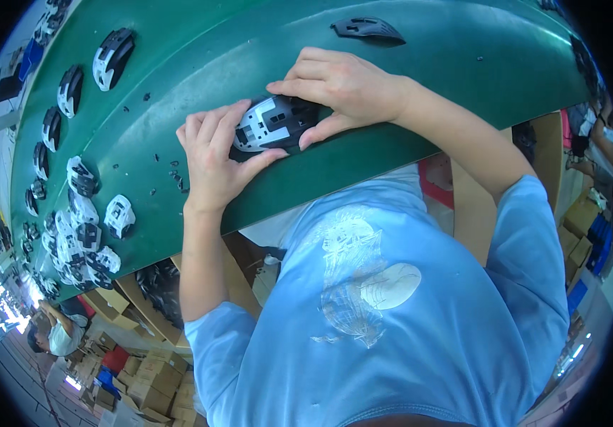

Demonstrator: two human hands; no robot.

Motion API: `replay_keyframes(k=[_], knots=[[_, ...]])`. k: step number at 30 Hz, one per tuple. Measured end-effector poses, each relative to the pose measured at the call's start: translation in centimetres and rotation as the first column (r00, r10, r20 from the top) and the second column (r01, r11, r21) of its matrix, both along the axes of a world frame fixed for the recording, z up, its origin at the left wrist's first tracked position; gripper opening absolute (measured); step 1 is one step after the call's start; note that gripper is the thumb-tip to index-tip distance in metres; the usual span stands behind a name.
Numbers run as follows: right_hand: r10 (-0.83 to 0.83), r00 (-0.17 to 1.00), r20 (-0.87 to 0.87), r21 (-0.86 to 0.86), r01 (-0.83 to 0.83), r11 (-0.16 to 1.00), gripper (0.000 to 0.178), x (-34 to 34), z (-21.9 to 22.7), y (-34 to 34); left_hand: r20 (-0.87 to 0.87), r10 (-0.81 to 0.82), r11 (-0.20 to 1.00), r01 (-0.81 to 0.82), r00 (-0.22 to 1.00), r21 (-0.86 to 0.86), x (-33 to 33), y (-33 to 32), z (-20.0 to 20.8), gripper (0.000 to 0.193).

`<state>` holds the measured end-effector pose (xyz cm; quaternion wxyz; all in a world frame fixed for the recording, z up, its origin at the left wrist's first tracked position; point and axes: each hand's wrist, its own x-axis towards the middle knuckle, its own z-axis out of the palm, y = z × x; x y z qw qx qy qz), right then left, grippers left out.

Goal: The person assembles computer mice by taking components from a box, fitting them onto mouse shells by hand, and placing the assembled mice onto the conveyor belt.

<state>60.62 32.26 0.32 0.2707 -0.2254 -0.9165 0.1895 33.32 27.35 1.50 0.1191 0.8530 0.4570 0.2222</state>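
Observation:
A black-and-white computer mouse shell [276,122] lies between my two hands on the green tabletop, its slotted white insert showing. My left hand [214,149] grips its left end, with fingers over the far side and thumb on the near edge. At the right end my right hand [345,89] holds it, thumb on the near side and fingers across the far side. My palms hide parts of both ends. Beyond my right hand rests a separate dark mouse shell [368,30], touched by neither hand.
A row of black-and-white mouse shells [113,60] runs along the table's left side. Nearer, white mouse parts [72,238] are heaped beside one lone piece [119,216]. Small black bits [176,178] are scattered left of my left hand. Cardboard boxes [153,381] stand on the floor.

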Motion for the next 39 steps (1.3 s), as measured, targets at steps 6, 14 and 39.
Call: replay_keyframes(k=[6, 14, 39], knots=[[0.043, 0.998, 0.039, -0.023, -0.042, 0.999, 0.070, -0.3, 0.0, 0.6, -0.018, -0.024, 0.997, 0.025, 1.000, 0.077, -0.3, 0.4, 0.3, 0.070], [-0.355, 0.923, -0.147, -0.104, 0.343, 0.934, 0.080, -2.2, 4.2, -0.6, 0.281, 0.134, 0.892, -0.239, 0.950, 0.384, -2.1, 8.9, 0.0, 0.063], [-0.713, 0.687, 0.139, 0.154, 0.697, 0.701, 0.038, 5.9, 3.6, -3.4, -0.348, 0.606, 0.795, -0.546, 0.715, 0.264, -22.4, -8.6, 3.6, 0.070]])
